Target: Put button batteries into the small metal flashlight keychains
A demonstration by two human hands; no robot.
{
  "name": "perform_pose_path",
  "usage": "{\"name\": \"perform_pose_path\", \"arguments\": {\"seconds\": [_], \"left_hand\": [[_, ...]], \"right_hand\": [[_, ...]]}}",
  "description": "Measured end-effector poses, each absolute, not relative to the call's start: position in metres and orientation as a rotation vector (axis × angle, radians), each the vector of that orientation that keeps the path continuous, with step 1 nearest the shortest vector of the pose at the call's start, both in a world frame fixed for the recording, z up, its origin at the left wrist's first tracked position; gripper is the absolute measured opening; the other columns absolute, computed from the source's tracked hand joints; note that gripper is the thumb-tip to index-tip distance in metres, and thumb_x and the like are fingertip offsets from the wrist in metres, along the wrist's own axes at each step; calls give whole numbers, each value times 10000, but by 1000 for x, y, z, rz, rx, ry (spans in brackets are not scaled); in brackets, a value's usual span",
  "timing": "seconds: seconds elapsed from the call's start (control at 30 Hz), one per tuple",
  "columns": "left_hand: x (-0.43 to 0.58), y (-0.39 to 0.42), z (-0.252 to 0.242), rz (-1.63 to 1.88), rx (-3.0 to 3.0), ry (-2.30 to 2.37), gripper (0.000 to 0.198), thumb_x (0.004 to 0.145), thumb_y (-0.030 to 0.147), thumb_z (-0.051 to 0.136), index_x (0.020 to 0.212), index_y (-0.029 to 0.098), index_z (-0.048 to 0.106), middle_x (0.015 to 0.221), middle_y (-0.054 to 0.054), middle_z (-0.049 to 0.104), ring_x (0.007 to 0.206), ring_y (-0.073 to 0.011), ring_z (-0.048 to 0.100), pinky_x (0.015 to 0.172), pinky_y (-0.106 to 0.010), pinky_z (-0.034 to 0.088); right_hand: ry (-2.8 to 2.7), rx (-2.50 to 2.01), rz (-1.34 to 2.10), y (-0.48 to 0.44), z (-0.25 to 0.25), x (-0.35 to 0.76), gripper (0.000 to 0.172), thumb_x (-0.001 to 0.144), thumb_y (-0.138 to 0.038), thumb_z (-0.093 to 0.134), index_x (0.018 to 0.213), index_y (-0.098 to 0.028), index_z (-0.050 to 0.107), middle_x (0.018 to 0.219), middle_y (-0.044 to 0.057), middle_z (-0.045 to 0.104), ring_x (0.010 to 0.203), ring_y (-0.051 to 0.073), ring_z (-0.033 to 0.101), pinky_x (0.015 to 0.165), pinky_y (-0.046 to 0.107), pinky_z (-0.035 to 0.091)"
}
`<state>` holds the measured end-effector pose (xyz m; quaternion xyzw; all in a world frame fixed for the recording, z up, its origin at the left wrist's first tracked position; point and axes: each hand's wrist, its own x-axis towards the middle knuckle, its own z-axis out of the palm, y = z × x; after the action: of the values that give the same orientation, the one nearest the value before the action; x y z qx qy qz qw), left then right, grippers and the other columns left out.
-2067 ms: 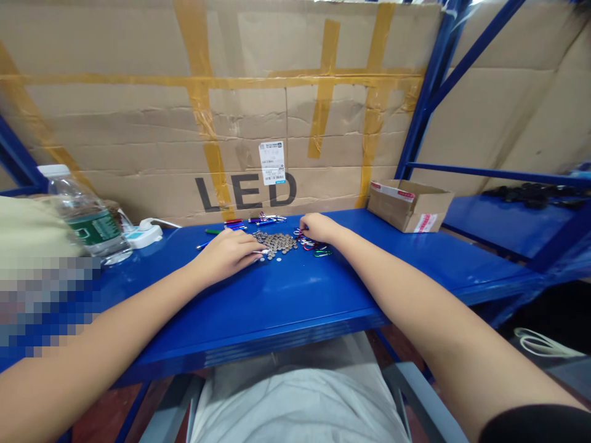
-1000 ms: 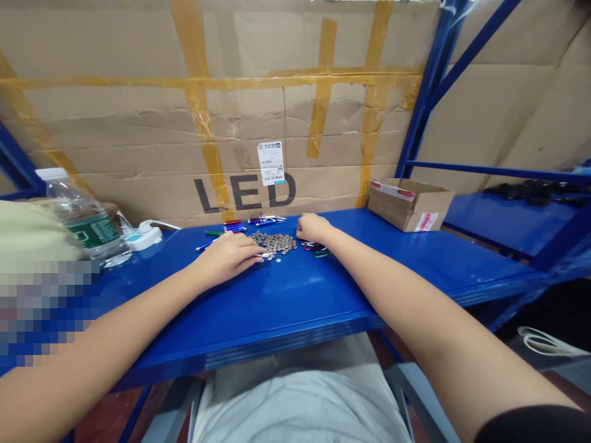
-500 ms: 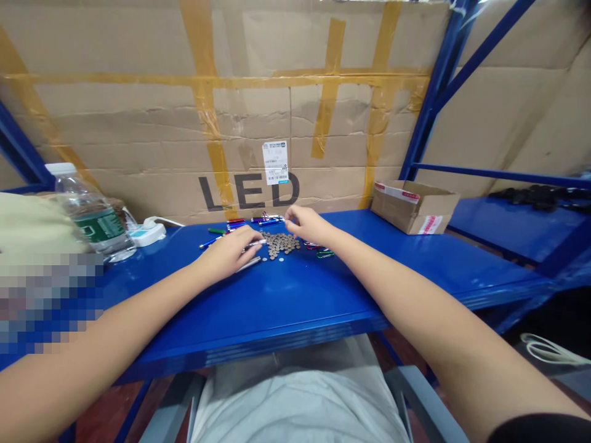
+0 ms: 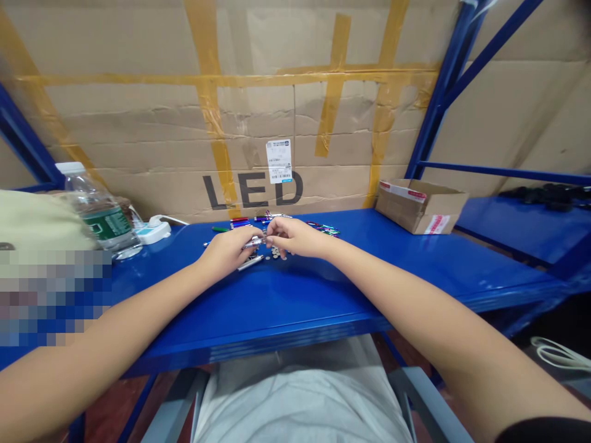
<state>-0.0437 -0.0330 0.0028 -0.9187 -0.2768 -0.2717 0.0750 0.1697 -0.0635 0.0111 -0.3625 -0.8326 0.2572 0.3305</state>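
My left hand (image 4: 231,249) is closed around a small silver tube (image 4: 253,243), which looks like a mini torch and points right. My right hand (image 4: 295,237) has its fingertips pinched together at the tube's right end. What they hold, if anything, is too small to make out. Partly covered by my right hand are small round metal discs (image 4: 276,253), like button cells. Another silver tube (image 4: 250,263) lies just below my left hand. Beyond the hands are several coloured tubes, among them a red one (image 4: 239,219) and a green one (image 4: 220,229).
Shiny coloured pieces (image 4: 323,229) lie right of my right hand on the blue table (image 4: 295,295). An open cardboard box (image 4: 418,209) stands at the back right. At left are a water bottle (image 4: 106,221), a white power strip (image 4: 154,232) and a pale bag (image 4: 41,221).
My right hand has moved from the far side of the disc pile down and left to the end of the silver tube. My left hand still holds the tube. The view has shifted slightly.
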Motion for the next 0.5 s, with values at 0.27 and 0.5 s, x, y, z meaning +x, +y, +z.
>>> {"name": "perform_pose_path", "arguments": {"seconds": [0.27, 0.5], "left_hand": [[-48, -31, 4, -664, -2591, -681, 242, 901, 270, 458, 1049, 240, 646, 987, -30, 720, 907, -180, 674, 681, -240, 491], [-48, -31, 4, -651, -2574, -606, 273, 944, 324, 413, 1005, 234, 663, 958, -43, 725, 864, -171, 674, 671, -233, 495]], "right_hand": [[-2038, -980, 971, -56, 6, 169, 22, 931, -192, 460, 934, -206, 443, 677, -45, 587, 508, 71, 572, 413, 164, 402], [-2079, -1036, 1008, -60, 7, 169, 139, 979, -334, 403, 985, -202, 444, 704, -30, 592, 515, 85, 543, 453, 204, 418]]}}
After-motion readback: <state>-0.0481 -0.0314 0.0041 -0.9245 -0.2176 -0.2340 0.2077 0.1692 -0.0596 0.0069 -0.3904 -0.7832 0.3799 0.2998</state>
